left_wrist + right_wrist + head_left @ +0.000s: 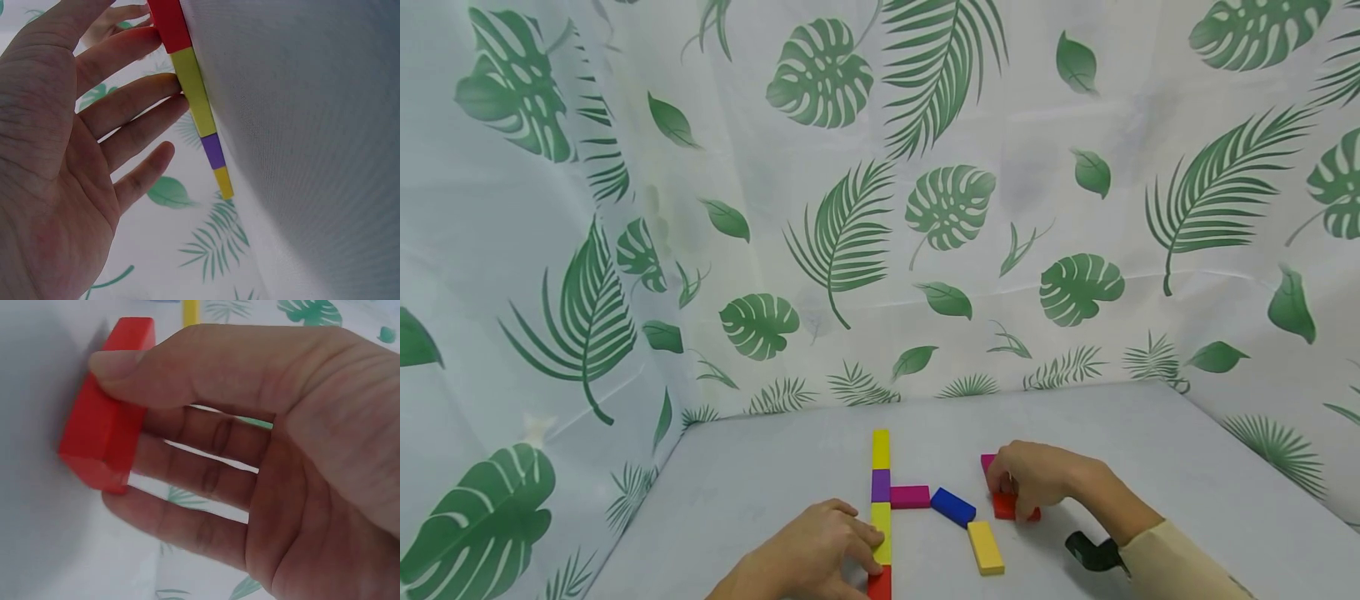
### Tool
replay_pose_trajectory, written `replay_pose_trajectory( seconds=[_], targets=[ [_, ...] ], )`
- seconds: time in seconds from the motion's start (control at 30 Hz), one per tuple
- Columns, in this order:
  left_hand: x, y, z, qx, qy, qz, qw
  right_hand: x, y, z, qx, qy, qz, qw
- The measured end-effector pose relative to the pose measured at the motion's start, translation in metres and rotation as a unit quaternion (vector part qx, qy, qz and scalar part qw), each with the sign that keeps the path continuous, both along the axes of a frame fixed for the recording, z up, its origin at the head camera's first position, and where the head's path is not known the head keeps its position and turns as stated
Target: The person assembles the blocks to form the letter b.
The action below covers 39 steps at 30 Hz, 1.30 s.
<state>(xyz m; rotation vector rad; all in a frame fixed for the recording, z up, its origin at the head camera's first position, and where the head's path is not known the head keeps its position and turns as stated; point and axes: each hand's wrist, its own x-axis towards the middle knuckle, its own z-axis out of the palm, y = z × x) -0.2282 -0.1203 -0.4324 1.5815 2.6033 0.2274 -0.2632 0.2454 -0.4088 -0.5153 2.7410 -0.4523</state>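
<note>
A straight row of blocks runs away from me: red [880,585], yellow [882,546], purple [881,485] and another yellow [881,450] at the far end. My left hand [820,546] lies along its left side, with extended fingertips touching the near red and yellow blocks. To the right, my right hand [1037,479] pinches a red block [94,428] between thumb and fingers, low over the table. Just beyond that block, a magenta block [987,460] shows, partly covered by the right hand.
Right of the row, a magenta block [910,497] juts from its side, followed by a slanted blue block [952,507] and a yellow-orange block [986,548]. A black object [1093,553] is beside the right sleeve [1180,567]. Leaf-patterned curtains [865,350] border the white table [752,475].
</note>
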Motion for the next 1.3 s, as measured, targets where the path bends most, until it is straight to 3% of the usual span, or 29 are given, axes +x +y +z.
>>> replay_pose_trajectory(
  seconds=[0.2, 0.33, 0.6, 0.8, 1.07, 1.3],
  targets=[
    [0.001, 0.000, 0.001, -0.006, -0.003, 0.004, 1.0000, 0.005, -0.001, 0.009, -0.047, 0.008, 0.056, 0.9973],
    [0.000, 0.000, 0.001, -0.003, 0.002, -0.002, 1.0000, 0.011, -0.006, 0.016, -0.084, -0.001, 0.107, 0.9907],
    [0.001, -0.001, 0.001, 0.010, 0.015, -0.016, 0.9997, 0.024, -0.023, 0.026, -0.116, -0.025, 0.166, 0.9789],
    [0.000, -0.002, 0.000, 0.012, 0.018, -0.017, 0.9996, 0.030, -0.032, 0.025, -0.113, -0.032, 0.178, 0.9769],
    [0.001, 0.000, 0.001, 0.002, -0.013, 0.009, 0.9999, 0.034, -0.041, 0.022, -0.133, -0.056, 0.202, 0.9687],
    [0.001, 0.000, 0.000, 0.010, 0.000, 0.001, 0.9999, 0.037, -0.048, 0.019, -0.128, -0.068, 0.218, 0.9652]
  ],
)
